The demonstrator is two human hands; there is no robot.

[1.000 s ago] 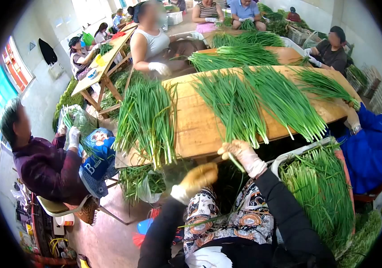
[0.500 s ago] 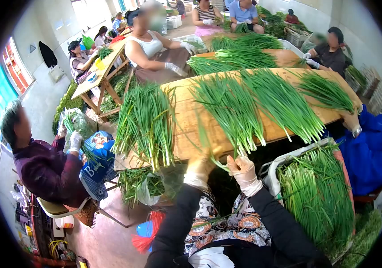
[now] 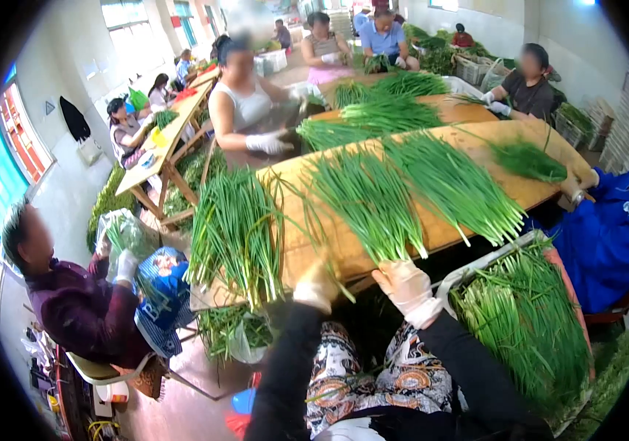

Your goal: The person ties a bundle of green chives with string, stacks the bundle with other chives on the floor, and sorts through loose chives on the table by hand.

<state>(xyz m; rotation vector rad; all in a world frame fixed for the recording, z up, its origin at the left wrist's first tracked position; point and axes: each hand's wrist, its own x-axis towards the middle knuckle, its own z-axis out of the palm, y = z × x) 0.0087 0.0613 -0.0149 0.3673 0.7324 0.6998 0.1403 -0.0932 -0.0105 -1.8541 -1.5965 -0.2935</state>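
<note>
My left hand (image 3: 317,285), gloved and blurred by motion, is at the table's near edge. A few thin chive stalks (image 3: 345,292) run through it, their pale ends sticking out to the right. Beside it, my gloved right hand (image 3: 407,292) has its thumb and fingers closed at the white root ends of the middle chive bunch (image 3: 373,202). How many stalks it grips is hidden. Another chive bunch (image 3: 237,235) lies to the left, its ends over the edge. A third chive bunch (image 3: 458,184) lies to the right of the middle one.
A crate (image 3: 448,283) packed with chives (image 3: 524,323) stands by my right knee. Wooden table (image 3: 292,239) ahead. A person in purple (image 3: 83,294) sits at left, a person in blue (image 3: 601,235) at right. Several others work beyond, among more chives (image 3: 384,117).
My left hand has moved slightly left and down with the stalks, away from my right hand. My right hand now meets the middle bunch's root ends. The view has shifted slightly.
</note>
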